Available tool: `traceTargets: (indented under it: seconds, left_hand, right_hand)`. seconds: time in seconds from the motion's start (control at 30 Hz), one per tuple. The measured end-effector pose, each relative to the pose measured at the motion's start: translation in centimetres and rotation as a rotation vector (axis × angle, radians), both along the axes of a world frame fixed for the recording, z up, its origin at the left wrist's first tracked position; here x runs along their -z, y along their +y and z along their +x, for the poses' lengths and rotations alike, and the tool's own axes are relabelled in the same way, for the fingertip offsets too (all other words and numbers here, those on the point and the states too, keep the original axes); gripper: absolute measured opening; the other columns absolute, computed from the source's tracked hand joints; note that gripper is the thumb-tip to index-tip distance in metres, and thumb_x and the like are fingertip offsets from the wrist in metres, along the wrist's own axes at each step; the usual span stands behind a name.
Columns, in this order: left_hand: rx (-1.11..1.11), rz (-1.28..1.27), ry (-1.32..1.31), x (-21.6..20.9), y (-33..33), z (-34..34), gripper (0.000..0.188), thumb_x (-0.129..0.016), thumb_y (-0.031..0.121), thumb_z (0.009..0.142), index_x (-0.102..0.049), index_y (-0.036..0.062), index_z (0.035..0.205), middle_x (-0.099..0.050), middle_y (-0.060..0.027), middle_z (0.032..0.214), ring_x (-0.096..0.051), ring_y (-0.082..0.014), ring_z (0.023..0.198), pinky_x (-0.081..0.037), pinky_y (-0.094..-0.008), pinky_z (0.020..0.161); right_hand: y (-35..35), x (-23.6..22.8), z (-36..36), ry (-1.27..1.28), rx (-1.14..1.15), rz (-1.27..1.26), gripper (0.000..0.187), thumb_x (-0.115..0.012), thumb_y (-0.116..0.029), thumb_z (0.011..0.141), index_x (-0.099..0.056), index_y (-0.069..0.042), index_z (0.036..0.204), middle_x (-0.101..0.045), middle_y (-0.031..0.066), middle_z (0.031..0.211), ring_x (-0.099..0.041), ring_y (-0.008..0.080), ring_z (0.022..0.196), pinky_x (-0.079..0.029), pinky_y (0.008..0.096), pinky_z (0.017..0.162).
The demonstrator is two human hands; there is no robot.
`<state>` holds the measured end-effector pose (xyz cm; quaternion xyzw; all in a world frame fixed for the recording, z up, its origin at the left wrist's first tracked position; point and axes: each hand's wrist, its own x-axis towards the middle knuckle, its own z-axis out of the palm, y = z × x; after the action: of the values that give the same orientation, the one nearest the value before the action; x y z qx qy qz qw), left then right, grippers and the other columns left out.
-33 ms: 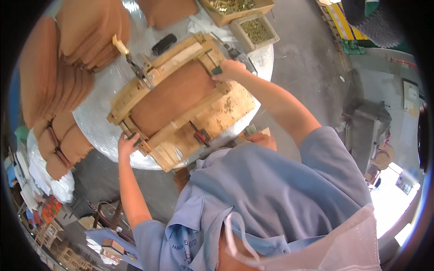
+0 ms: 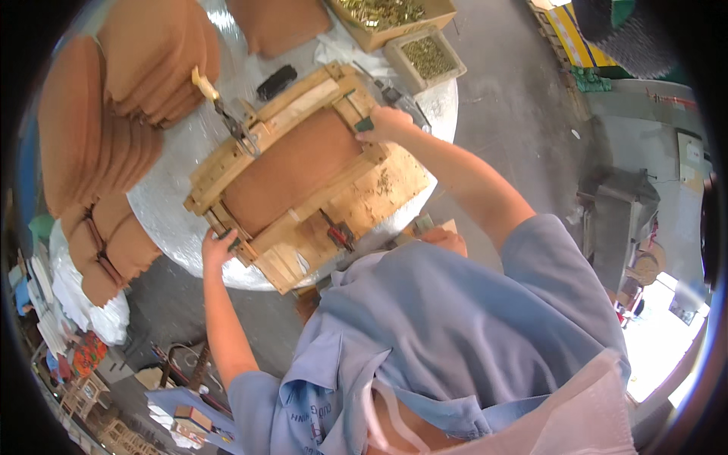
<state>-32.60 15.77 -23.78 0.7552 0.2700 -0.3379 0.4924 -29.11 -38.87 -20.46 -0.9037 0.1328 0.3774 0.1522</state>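
A wooden frame jig (image 2: 303,106) lies on a round table wrapped in silver film (image 2: 163,205), with a brown sheet (image 2: 292,171) held flat inside it. My left hand (image 2: 218,248) grips the frame's near left corner. At the frame's far right corner, my right hand (image 2: 388,123) pinches a small dark clamp piece (image 2: 364,123). A red-handled toggle clamp (image 2: 337,231) sits on the near board. A cream-handled clamp (image 2: 216,95) stands at the far left corner.
Stacks of brown pads (image 2: 129,83) crowd the table's left side and hang past it. Two boxes of small brass parts (image 2: 425,54) stand at the far edge, and a black object (image 2: 277,80) lies behind the frame. Grey floor and a metal stand (image 2: 614,220) lie to the right.
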Motion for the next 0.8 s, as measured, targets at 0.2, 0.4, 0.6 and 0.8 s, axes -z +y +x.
traceTargets:
  seconds: [0.2,0.4,0.6,0.8]
  left_hand:
    - [0.247,0.442,-0.338,3.6,-0.1,-1.2,0.068,-0.085,0.037,0.092,-0.058,0.0003,0.143,-0.074,-0.0217,0.122,-0.075,-0.0320,0.098,-0.059,-0.0441,0.084]
    - [-0.119,0.560,-0.432,3.8,-5.4,-6.5,0.074,-0.059,0.056,0.104,-0.049,0.0015,0.153,-0.066,-0.0251,0.138,-0.065,-0.0430,0.124,-0.050,-0.0499,0.103]
    - [-0.203,0.742,-0.375,2.9,-9.5,-6.2,0.078,-0.046,0.059,0.108,-0.040,-0.0003,0.158,-0.059,-0.0248,0.147,-0.061,-0.0451,0.129,-0.050,-0.0523,0.104]
    - [-0.213,0.789,-0.378,1.2,-11.3,-5.7,0.077,-0.043,0.061,0.109,-0.042,0.0009,0.158,-0.061,-0.0253,0.145,-0.062,-0.0447,0.128,-0.051,-0.0529,0.102]
  right_hand:
    - [-2.9,2.3,-2.3,-0.206,0.074,0.073,0.080,-0.072,-0.067,0.090,-0.063,-0.004,0.137,-0.071,0.0178,0.132,-0.068,0.0388,0.124,-0.056,0.0493,0.099]
    - [-7.9,0.7,-0.8,-0.559,0.244,0.164,0.043,-0.072,-0.040,0.095,-0.071,-0.012,0.127,-0.069,0.0143,0.133,-0.067,0.0358,0.122,-0.055,0.0468,0.101]
    - [-11.7,-1.5,9.8,-0.994,0.186,0.019,0.042,-0.072,-0.032,0.094,-0.068,-0.015,0.132,-0.064,0.0127,0.134,-0.060,0.0365,0.130,-0.052,0.0461,0.108]
    - [-15.4,2.2,22.2,-0.605,0.034,-0.112,0.077,-0.079,-0.041,0.085,-0.050,-0.018,0.152,-0.053,0.0177,0.150,-0.050,0.0441,0.142,-0.050,0.0558,0.113]
